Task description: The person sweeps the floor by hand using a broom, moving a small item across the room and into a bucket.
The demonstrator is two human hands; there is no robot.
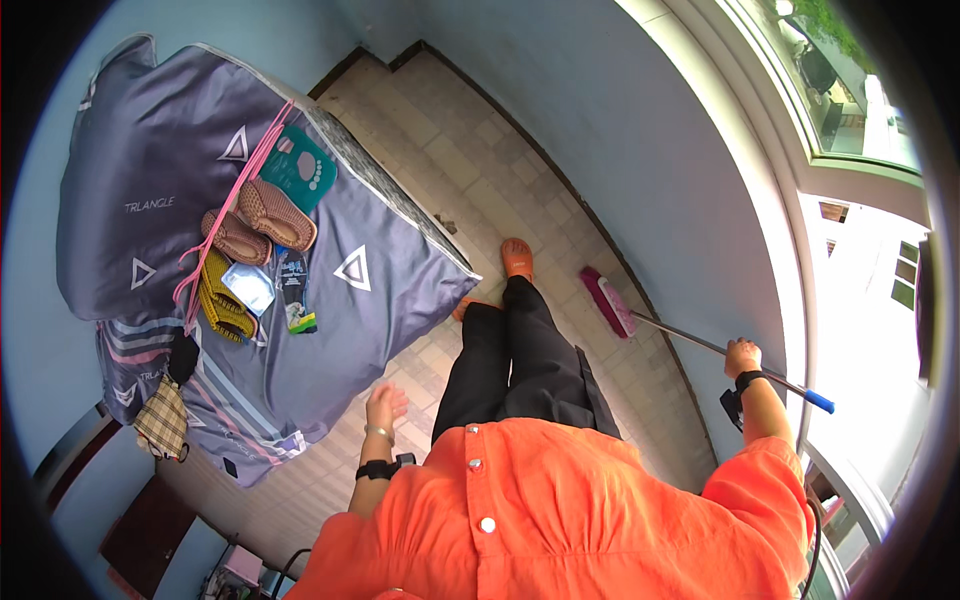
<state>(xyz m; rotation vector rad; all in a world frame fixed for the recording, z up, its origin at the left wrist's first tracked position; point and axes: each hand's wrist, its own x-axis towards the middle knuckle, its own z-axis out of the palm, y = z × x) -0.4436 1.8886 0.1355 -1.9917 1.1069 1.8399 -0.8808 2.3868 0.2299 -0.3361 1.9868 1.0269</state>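
Note:
My right hand (742,358) grips the metal handle of a broom (609,301). The broom's pink and magenta head rests on the tiled floor by the wall, and its blue handle end points toward the window side. My left hand (386,403) hangs beside my leg with nothing in it, its fingers partly spread, near the corner of a bed with a grey-purple cover (375,322). On the cover lie brown woven shoes (277,214), yellow knitted footwear (223,300), a teal insole pack (300,169), a clear plastic package (249,288) and pink plastic hangers (244,180).
The bed fills the left side. A curved-looking blue wall (600,150) with dark skirting runs along the right, below a window (855,161). A plaid cloth bag (163,416) hangs at the bed's edge. Small dark debris (445,223) lies on the floor beside the bed.

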